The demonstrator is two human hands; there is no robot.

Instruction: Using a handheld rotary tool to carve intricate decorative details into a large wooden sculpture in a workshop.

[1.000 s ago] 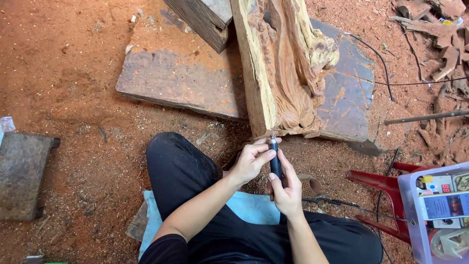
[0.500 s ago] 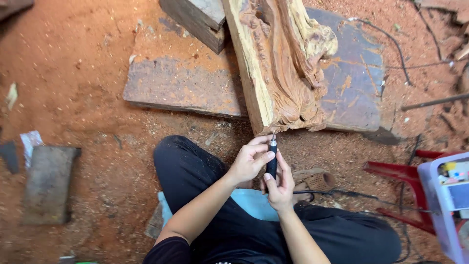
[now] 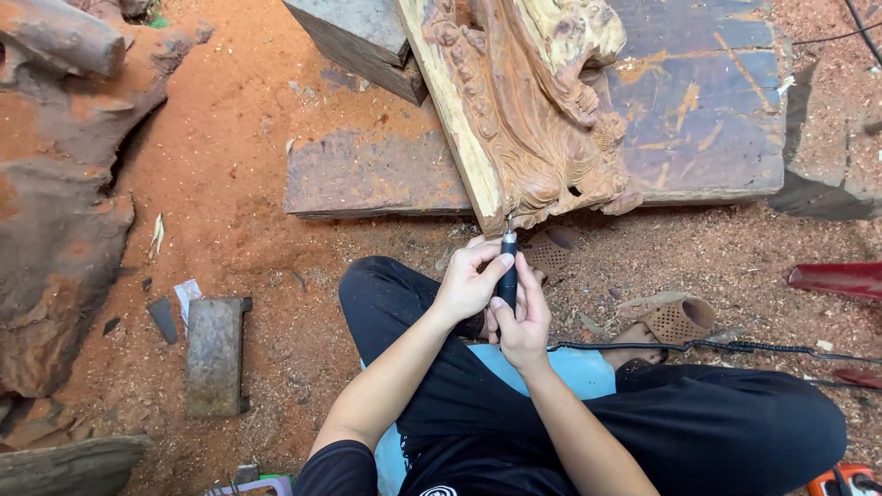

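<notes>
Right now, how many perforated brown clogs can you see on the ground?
2. One clog lies just right of the hands below the carved wood; the other clog sits further right beside the black cable. Others may be hidden.

I note a slim black rotary carving tool (image 3: pixel 507 274), pen-shaped with a silvery collar at its far end. It stands nearly upright in the scene, tip pointing far, at centre. Its fine bit touches the near lower edge of the carved wooden slab (image 3: pixel 524 110). The slab is pale yellow to reddish-brown timber, deeply cut with ornate scrolling relief, its left edge plain and straight. It leans diagonally, running from near-centre toward the far right, resting across dark weathered planks on the sawdust-covered ground.
</notes>
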